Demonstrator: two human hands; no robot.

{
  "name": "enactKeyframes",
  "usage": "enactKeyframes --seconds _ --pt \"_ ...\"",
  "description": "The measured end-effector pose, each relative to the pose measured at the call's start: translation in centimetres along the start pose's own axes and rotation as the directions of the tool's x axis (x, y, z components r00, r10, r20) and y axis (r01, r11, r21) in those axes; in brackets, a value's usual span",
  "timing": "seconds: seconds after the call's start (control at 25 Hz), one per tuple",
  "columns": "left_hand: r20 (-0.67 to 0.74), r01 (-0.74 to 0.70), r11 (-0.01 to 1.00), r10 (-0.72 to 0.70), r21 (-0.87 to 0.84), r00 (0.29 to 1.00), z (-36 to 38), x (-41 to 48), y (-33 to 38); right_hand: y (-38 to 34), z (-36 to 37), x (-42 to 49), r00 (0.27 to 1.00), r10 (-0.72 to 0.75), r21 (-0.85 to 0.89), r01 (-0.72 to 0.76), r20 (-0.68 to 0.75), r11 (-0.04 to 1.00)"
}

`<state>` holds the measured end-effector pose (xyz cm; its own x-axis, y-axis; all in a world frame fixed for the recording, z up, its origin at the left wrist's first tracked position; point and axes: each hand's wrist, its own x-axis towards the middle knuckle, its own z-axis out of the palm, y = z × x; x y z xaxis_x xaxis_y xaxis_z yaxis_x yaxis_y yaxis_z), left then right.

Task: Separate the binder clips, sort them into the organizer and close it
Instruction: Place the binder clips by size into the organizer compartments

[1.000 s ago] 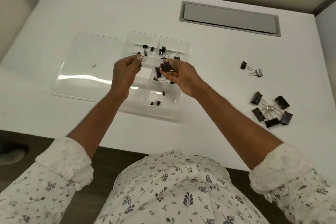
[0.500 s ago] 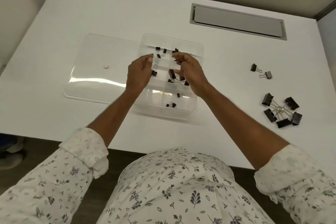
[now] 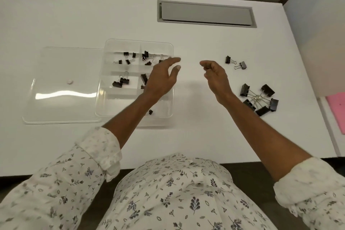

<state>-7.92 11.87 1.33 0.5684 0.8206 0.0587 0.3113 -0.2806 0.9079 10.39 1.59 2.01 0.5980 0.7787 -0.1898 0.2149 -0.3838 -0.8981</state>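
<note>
A clear plastic organizer point(image 3: 110, 46) lies open on the white desk, with several small black binder clips in its compartments. Its clear lid point(image 3: 63, 87) lies flat to its left. My left hand point(image 3: 162, 78) hovers over the organizer's right edge, fingers spread and empty. Between the organizer and the loose clips, my right hand point(image 3: 214, 76) hangs above bare desk with fingers loosely curled, holding nothing. A pair of small clips joined together point(image 3: 235, 62) lies to its right. A cluster of large black clips hooked together point(image 3: 258, 99) lies nearer the desk's right side.
A grey cable hatch point(image 3: 205, 14) is set into the desk at the back. A white partition point(image 3: 317, 43) stands at the right, and a pink pad point(image 3: 337, 110) lies beyond the desk's right edge. The desk's front edge runs just above my patterned shirt.
Both hands have left the organizer's compartments and moved right, empty. The clips they held one second ago are no longer in them. The camera has turned right.
</note>
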Motion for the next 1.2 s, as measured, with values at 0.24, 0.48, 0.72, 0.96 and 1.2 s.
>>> enactKeyframes --seconds 0.24,0.48,0.72,0.96,1.2 --pt "0.130 -0.043 0.994 0.030 0.096 0.991 7.2 3.2 2.2 4.3 -7.6 2.6 0.995 0.019 -0.087 -0.028 -0.100 0.996" --pt "0.212 -0.061 0.981 0.021 0.184 0.977 13.8 6.2 3.1 8.3 -13.9 6.8 0.990 -0.088 -0.318 0.049 -0.110 0.947" --pt "0.309 -0.089 0.955 -0.003 0.284 0.951 18.9 9.3 4.4 12.1 -17.2 10.7 0.975 -0.183 -0.509 0.222 0.127 0.832" --pt "0.376 -0.128 0.906 -0.036 0.404 0.926 22.3 12.3 4.6 12.9 -17.9 12.2 0.947 -0.164 -0.532 0.293 0.275 0.795" --pt "0.451 -0.190 0.832 -0.080 0.522 0.889 23.8 14.7 3.0 13.0 -18.6 13.8 0.911 -0.263 -0.554 0.403 0.317 0.728"
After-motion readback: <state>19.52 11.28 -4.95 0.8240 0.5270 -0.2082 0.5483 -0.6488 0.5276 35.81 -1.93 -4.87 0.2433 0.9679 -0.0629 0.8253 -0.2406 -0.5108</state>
